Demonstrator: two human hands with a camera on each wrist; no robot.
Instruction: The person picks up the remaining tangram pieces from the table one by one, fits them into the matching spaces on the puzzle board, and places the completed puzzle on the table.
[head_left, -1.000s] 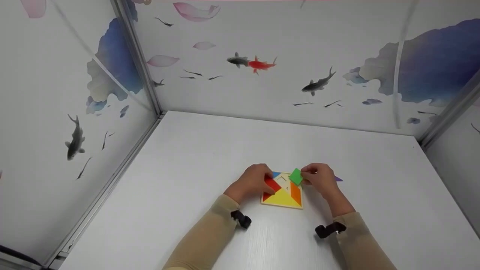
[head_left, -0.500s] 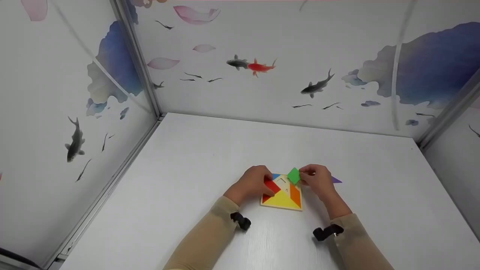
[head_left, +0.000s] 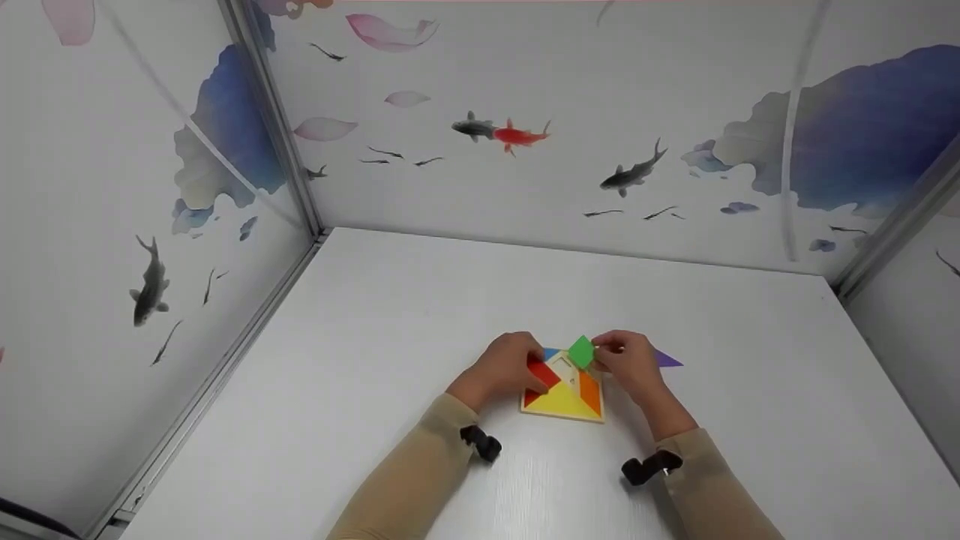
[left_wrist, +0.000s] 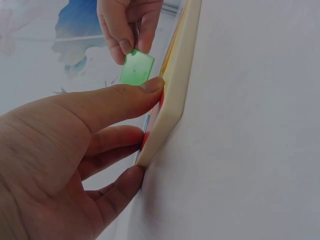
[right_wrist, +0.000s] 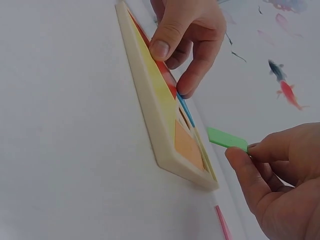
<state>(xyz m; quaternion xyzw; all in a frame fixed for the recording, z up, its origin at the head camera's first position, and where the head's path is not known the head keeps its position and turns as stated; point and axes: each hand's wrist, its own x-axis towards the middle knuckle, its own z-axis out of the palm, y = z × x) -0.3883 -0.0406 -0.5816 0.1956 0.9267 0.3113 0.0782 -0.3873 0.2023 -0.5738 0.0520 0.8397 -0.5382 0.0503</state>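
Note:
A wooden tangram board (head_left: 562, 416) lies on the white table, with red (head_left: 544, 373), yellow (head_left: 561, 399), orange (head_left: 590, 390) and blue (head_left: 551, 352) pieces in it. My left hand (head_left: 501, 367) holds the board at its left side, thumb and fingers touching its face and edge. My right hand (head_left: 628, 361) pinches a green square piece (head_left: 581, 352) between thumb and fingers. In the right wrist view the green piece (right_wrist: 226, 138) is tilted above the board, apart from it. Bare wood shows in the board's upper middle and right.
A purple triangle piece (head_left: 667, 359) lies on the table just right of the board, partly behind my right hand. White panels (head_left: 480, 187) printed with fish and petals enclose the table (head_left: 420, 300) at the back and sides.
My right hand has moved slightly left with the green piece, which now hangs over the board's upper middle. More of the purple triangle shows. The left hand stays in place.

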